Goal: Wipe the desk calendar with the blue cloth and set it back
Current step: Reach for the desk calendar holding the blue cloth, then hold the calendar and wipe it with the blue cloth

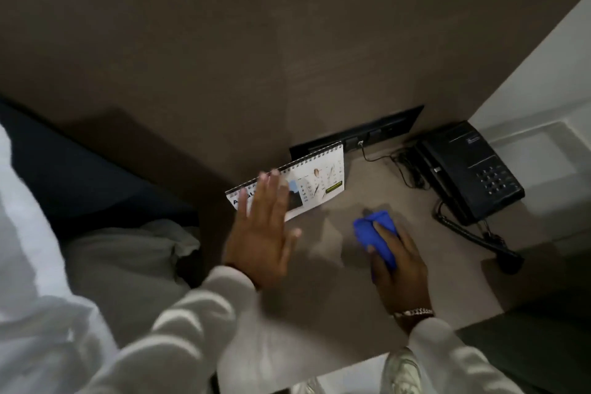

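A white spiral-bound desk calendar stands on the brown desk against the back wall. My left hand is open with fingers spread, in front of the calendar's left part and covering it; whether it touches the calendar is unclear. To the right, my right hand is shut on a bunched blue cloth, pressing it on the desk surface, apart from the calendar.
A black desk phone with a coiled cord sits at the back right. A black socket panel is in the wall behind the calendar. A bed with white linen lies left of the desk.
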A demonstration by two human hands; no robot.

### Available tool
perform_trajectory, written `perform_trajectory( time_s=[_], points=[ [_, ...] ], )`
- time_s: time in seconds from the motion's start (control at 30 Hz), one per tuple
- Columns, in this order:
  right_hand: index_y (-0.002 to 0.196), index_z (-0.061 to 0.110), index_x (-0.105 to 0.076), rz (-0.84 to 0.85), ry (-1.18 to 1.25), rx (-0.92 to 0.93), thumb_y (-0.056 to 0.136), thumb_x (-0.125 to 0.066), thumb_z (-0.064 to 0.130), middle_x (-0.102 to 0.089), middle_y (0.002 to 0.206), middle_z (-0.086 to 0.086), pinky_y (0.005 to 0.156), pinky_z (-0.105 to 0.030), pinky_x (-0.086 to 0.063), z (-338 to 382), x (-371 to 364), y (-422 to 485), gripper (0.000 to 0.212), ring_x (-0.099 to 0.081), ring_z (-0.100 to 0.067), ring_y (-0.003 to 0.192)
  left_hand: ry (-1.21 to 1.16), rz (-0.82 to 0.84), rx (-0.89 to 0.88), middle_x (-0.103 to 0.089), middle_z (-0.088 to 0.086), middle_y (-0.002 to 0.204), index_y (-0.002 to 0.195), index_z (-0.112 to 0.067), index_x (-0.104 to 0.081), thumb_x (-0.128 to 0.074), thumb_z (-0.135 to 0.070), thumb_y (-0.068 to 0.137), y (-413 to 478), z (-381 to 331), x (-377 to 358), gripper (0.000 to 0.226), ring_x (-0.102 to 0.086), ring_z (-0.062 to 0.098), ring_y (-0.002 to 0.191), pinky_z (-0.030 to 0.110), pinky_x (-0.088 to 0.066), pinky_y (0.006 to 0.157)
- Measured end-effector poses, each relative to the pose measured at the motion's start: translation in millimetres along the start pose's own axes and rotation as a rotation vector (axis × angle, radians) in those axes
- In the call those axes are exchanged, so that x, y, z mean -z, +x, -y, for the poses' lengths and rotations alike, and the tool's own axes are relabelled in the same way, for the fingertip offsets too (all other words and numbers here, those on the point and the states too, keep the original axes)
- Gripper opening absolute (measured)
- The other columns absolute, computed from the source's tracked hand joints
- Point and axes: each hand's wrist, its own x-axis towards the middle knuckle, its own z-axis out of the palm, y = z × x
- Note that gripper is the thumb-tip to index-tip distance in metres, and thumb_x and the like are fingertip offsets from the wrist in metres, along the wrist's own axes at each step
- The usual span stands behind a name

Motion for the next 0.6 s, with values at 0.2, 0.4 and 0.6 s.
perform_trajectory(
  time_s=[0.2, 0.4, 0.6],
  points=[
    [0.131, 0.021, -0.055, -0.236, 0.252, 0.009, 0.091, -0.061, 0.027, -0.046, 0.148, -0.011, 0.112, -0.031, -0.035, 22.4, -63.9, 27.2, 0.041, -0.045, -0.017, 0.135, 0.114, 0.108, -0.35, -0.012, 0.015, 0.162, 0.151, -0.002, -0.014, -0.031, -0.046, 0.094, 55.9, 63.8, 12.3, 0.074, -0.005, 0.028, 0.151, 0.051, -0.016, 0.12],
    [0.136, 0.03, -0.048, -0.305, 0.376, 0.006, 0.093, -0.051, 0.039, -0.037, 0.155, -0.002, 0.112, -0.019, -0.03, 17.6, -117.8, 37.3, 0.043, -0.038, -0.012, 0.14, 0.088, 0.14, -0.538, -0.007, 0.014, 0.163, 0.152, -0.002, -0.008, -0.037, -0.05, 0.094, 74.9, 89.8, 4.5, 0.08, -0.006, 0.026, 0.151, 0.034, -0.014, 0.122],
    [0.141, 0.038, -0.036, -0.435, 0.498, 0.11, 0.096, -0.047, 0.038, -0.023, 0.16, -0.002, 0.112, -0.024, -0.036, 31.6, -159.4, 60.0, 0.047, -0.031, -0.012, 0.144, -0.026, 0.275, -0.552, 0.007, -0.002, 0.164, 0.153, -0.01, 0.005, -0.043, -0.06, 0.088, 85.1, 90.3, 0.1, 0.095, 0.002, 0.016, 0.151, 0.019, -0.004, 0.12]
  ],
)
